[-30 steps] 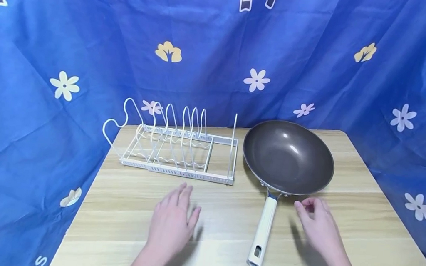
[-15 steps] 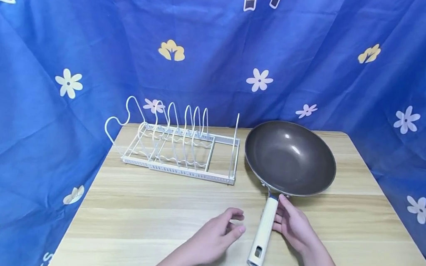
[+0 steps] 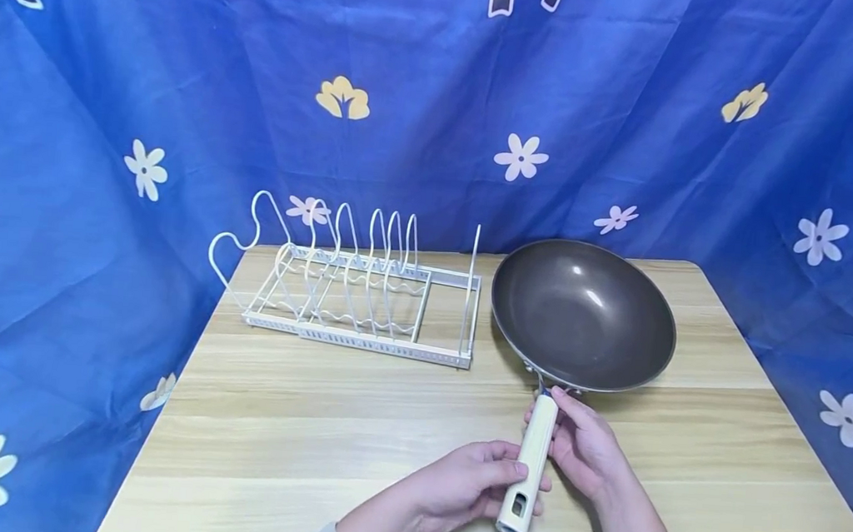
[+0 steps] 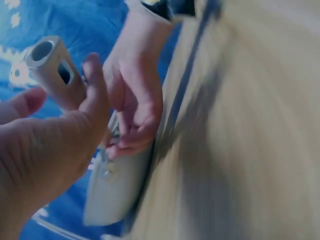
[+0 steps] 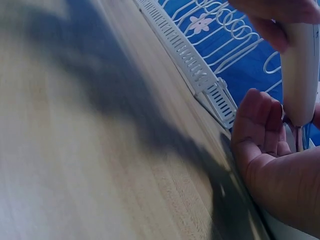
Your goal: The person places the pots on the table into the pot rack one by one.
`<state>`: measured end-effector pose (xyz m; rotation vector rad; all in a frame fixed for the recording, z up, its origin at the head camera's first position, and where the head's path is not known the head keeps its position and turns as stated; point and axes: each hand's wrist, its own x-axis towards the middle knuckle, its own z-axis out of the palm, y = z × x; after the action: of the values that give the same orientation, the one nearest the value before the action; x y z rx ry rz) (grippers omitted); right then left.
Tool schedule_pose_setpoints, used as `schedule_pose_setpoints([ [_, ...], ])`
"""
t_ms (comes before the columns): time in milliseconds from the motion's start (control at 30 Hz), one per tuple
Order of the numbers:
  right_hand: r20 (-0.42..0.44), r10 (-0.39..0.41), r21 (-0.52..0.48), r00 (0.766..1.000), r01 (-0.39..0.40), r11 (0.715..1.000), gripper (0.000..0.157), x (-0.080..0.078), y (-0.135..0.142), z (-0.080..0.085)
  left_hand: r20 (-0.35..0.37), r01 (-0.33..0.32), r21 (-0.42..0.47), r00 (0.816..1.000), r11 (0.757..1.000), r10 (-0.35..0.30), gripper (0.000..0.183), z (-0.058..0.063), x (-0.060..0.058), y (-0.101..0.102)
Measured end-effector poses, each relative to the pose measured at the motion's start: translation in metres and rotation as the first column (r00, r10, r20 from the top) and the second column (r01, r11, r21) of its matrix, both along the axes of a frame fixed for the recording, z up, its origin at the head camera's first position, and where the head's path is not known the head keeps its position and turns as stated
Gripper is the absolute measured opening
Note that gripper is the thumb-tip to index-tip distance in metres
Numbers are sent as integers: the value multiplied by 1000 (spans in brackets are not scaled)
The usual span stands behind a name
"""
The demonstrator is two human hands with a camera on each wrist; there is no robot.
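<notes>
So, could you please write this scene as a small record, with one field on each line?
left hand: grips the handle near its free end
right hand: holds the handle near the pan
pan: dark inside, right of the rack
rack: white, with wire loops, stands on the table
backdrop: blue printed cloth

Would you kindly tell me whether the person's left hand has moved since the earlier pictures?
Yes, the left hand has moved right, away from the white wire rack, to the white pan handle.
</notes>
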<state>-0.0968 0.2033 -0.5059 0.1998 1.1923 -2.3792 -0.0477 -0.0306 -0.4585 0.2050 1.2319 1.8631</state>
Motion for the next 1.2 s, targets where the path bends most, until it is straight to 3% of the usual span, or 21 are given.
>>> schedule_pose_setpoints([
  [133, -32, -6, -23, 999, 5, 1000, 28, 0, 1, -1, 134, 31, 127, 990, 991, -48, 43, -3, -3, 2],
  [367, -60, 21, -44, 998, -23, 999, 35, 0, 3, 4, 194, 33, 179, 979, 983, -68, 30, -1, -3, 5],
  [500, -35, 26, -37, 999, -27, 999, 35, 1, 2, 11, 196, 48, 197, 977, 979, -87, 30, 0, -3, 4],
  [867, 157, -86, 62, 984, 77, 995, 27, 3, -12, 28, 163, 117, 220, 974, 969, -155, 27, 0, -5, 3],
  [1200, 160, -114, 125, 981, 94, 988, 31, 10, -13, 41, 140, 143, 205, 975, 968, -173, 31, 1, -6, -4],
])
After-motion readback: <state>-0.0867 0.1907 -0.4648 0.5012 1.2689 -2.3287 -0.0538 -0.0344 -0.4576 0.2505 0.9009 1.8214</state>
